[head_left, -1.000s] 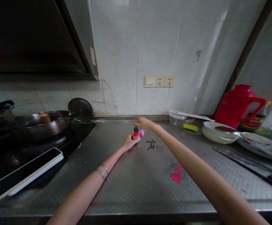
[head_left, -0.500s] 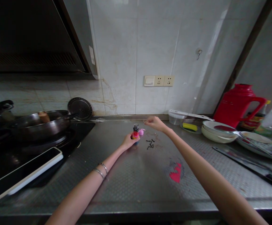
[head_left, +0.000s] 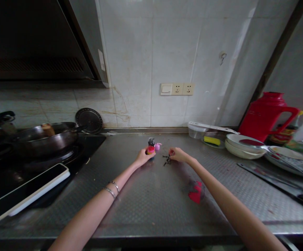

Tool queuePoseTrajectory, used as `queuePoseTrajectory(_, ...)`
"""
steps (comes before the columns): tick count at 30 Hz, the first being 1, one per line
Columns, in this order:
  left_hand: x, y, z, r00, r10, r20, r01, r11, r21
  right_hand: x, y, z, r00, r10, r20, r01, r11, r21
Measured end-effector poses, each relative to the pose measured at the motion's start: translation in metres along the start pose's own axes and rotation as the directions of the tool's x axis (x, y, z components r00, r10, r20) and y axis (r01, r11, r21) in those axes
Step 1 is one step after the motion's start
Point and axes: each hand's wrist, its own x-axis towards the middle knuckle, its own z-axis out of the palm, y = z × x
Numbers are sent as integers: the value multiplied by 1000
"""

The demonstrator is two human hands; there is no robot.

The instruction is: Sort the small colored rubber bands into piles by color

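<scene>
My left hand (head_left: 143,157) is wrapped round a small bottle (head_left: 151,149) with a dark neck and a red label. The bottle stands upright on the steel counter, and its dark top appears uncapped. Just behind it to the right lies a small pink cap-like piece (head_left: 157,146). My right hand (head_left: 177,154) is down at a little cluster of thin black pieces (head_left: 166,162), its fingertips pinched together at the cluster's edge. Whatever is between those fingertips is too small to make out.
A red torn-looking patch (head_left: 195,192) lies nearer the counter's front. At right are bowls (head_left: 241,150), a yellow sponge (head_left: 212,141), a plastic tub (head_left: 194,132), a long knife-like tool (head_left: 269,181) and a red thermos jug (head_left: 263,115). Left are a phone (head_left: 31,188) and a pan (head_left: 45,141).
My right hand has come down and slightly toward me, from above the counter near the wall to the black pieces. My left hand and the bottle have stayed in place.
</scene>
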Motion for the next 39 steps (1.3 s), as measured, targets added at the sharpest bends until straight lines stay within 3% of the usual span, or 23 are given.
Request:
queuePoseTrajectory(9, -1, 5, -1, 1000, -27, 3, 27, 1000, -9, 7, -9, -5, 999, -51, -19, 52, 996, 68)
queuePoseTrajectory(17, 0, 4, 0, 999, -41, 0, 41, 999, -18, 4, -16, -12, 989, -24, 148, 35, 997, -72)
queuePoseTrajectory(25, 1, 0, 0, 999, -41, 2, 41, 999, -13, 11, -22, -9, 996, -65, 58, 67, 997, -35)
queuePoseTrajectory(32, 2, -1, 1, 999, -41, 5, 41, 999, -17, 14, -38, -8, 983, -33, 182, 57, 990, -127)
queuePoseTrajectory(39, 1, 2, 0, 999, -38, 8, 38, 999, -18, 18, -39, -5, 976, 15, 215, 20, 987, -157)
